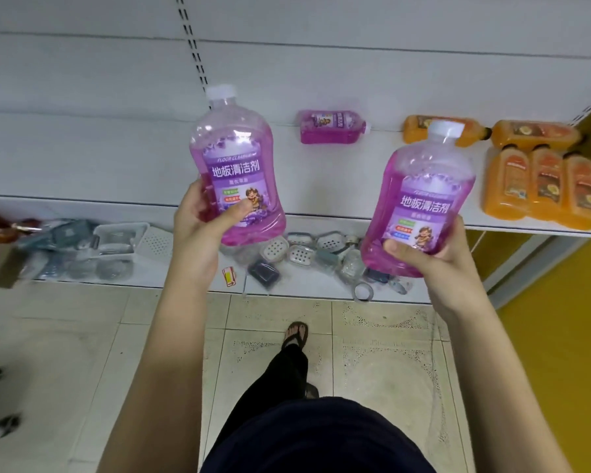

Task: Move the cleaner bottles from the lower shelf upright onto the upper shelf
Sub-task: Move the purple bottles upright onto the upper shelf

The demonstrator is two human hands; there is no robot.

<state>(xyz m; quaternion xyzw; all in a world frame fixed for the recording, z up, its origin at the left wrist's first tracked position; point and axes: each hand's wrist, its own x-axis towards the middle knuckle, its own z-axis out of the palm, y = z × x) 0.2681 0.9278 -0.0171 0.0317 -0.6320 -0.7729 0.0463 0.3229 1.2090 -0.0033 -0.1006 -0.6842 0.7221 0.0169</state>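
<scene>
I'm carrying two purple cleaner bottles at once. My left hand point(198, 227) is wrapping round the lower body of the left bottle point(236, 155), thumb lying across the label and fingers curling behind. My right hand point(437, 254) is clasping the base of the right bottle point(427, 186) the same way, thumb pressing on the front. Both are riding cap-up, their long axes running up and away from my palms. The left one is sitting close to vertical and the right one is leaning a touch to the right. Neither is resting on anything. They're hanging over the front lip of the white shelf point(82, 158), touching only my hands.

Further back, between my two hands, a third bottle point(331, 127) is lying on its side on that shelf, cap pointing right. Beyond my right hand, orange bottles point(539, 186) are lying flat. Below both hands, soap dishes point(301, 254) are cluttering the lowest board.

I'm reading the target as up and forward from both hands, but I can't tell whether the pale bands above are a shelf board or only back panel. With bases already pointing down, I'm expecting a lift and set-down, not a turn. The left bottle is sitting higher in my view, so it looks likely to land first.
</scene>
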